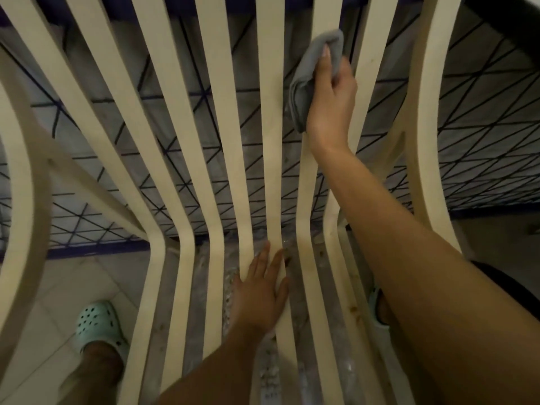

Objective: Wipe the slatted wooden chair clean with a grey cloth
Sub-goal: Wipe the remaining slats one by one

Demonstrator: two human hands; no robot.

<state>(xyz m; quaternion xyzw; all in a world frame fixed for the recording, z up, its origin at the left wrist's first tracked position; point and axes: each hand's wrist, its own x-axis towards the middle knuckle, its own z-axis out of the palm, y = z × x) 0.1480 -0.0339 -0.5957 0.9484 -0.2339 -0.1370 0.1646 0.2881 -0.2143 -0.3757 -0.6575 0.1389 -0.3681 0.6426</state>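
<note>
The right hand [330,95] is gripping the grey cloth [309,83] against a back slat of the chair [216,141]. Lower on the chair, the left hand [260,290] is lying flat, fingers straight, holding nothing.

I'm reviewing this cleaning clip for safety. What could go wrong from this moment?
1. The right hand grips the grey cloth against a narrow back slat of the chair; fingers might slip into the gap beside it.
2. The left hand presses flat on the seat slats and could slide if leaned on.
3. The brown spots beside the right forearm may get missed.
</note>
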